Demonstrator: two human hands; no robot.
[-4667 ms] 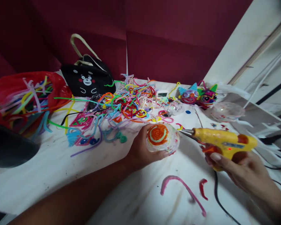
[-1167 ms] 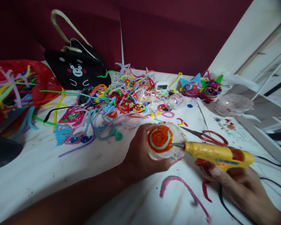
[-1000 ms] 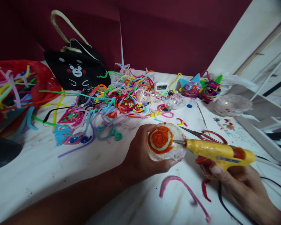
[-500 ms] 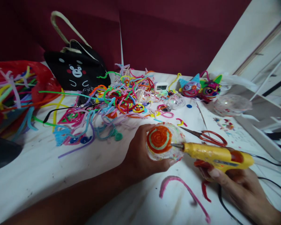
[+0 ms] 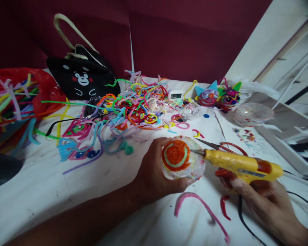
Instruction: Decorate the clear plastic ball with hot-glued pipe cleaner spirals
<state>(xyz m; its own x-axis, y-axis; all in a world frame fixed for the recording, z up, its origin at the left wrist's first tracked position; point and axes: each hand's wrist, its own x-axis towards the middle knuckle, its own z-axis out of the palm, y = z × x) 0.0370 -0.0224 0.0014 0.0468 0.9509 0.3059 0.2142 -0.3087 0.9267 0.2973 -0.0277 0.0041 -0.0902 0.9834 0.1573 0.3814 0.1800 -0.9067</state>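
Observation:
My left hand (image 5: 156,167) is closed around a clear plastic ball (image 5: 196,164), thumb below and fingers behind it. On the ball's face sits a coiled orange spiral (image 5: 175,155) with a pale green arc in it. My right hand (image 5: 264,194) grips a yellow hot glue gun (image 5: 231,162) by its handle, a finger at the red trigger. The metal nozzle (image 5: 197,152) points left, at the right edge of the spiral; whether it touches is hard to tell. Below the ball lie a pink pipe cleaner (image 5: 195,196) and a short red piece (image 5: 224,207).
Red-handled scissors (image 5: 232,147) lie behind the glue gun. A tangled heap of pipe cleaners (image 5: 138,106) spreads before a black bag (image 5: 74,80). A red bag (image 5: 48,89) is at left. Two decorated balls (image 5: 207,96) and a clear ball (image 5: 254,114) stand at right beside a white tray (image 5: 284,147).
The glue gun has shifted slightly right, its nozzle now nearer the spiral's outer edge. The ball has turned or moved a little with my left hand.

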